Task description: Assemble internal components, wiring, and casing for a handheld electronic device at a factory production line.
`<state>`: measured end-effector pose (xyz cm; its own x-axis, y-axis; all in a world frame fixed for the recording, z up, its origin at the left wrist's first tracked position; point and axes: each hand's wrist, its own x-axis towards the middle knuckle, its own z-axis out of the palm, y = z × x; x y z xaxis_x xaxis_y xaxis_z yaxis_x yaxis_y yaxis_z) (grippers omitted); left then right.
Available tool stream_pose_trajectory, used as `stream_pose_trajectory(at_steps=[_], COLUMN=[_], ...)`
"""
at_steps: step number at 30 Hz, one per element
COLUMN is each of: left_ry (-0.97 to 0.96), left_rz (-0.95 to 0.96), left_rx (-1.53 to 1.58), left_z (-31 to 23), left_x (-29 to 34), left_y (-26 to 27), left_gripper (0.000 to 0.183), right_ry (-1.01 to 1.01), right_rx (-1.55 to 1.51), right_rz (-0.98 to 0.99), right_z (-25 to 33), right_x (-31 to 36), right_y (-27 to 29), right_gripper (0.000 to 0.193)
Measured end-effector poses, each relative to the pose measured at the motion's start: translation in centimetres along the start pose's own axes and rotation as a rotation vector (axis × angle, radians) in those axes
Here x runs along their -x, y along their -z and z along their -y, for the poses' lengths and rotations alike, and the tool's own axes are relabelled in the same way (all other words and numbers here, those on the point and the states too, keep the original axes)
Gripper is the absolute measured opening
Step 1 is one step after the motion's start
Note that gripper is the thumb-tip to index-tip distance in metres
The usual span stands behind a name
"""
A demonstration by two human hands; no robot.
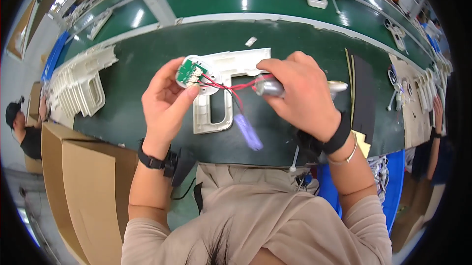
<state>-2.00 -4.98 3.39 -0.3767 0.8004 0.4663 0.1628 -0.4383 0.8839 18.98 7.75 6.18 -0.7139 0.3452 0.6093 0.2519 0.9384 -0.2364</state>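
My left hand (169, 98) is closed on a round white plastic cap with a green circuit board (191, 72) in it. Red and black wires (231, 87) run from the board's white connectors toward my right hand (305, 90). That hand is wrapped around a silver cylinder, seemingly a motor (269, 86), held level above the bench. A pale end piece (338, 87) shows past its far side; whether it belongs to the cylinder is hidden. From the wires hangs a flat purple piece (249, 132). Beneath lies a white plastic housing half (226, 117) with a rectangular opening.
Stacked white housings (81, 85) stand at the left of the green bench (132, 78). A black foam strip (363, 98) lies to the right. A small white piece (250, 42) is at the back. Cardboard boxes (88, 186) and a blue bin (393, 186) flank me. Other people work nearby.
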Motion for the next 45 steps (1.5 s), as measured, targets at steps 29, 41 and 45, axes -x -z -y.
stream_pose_trajectory(at_steps=[29, 41, 45], left_ry=[-0.039, -0.079, 0.071], left_rz=[0.121, 0.158, 0.291], left_rx=[-1.541, -1.511, -1.395], left_z=[7.8, 8.1, 7.5], left_x=[-1.4, -1.2, -0.9], left_y=[3.4, 3.7, 4.5], left_gripper=[0.037, 0.04, 0.05], right_ry=[-0.092, -0.099, -0.121], right_rx=[0.078, 0.024, 0.005], right_rz=[0.277, 0.237, 0.247], right_z=[-3.3, -3.1, -3.1], right_x=[-2.2, -1.9, -1.7], right_y=[-12.2, -12.2, -12.1], right_gripper=[0.03, 0.029, 0.029])
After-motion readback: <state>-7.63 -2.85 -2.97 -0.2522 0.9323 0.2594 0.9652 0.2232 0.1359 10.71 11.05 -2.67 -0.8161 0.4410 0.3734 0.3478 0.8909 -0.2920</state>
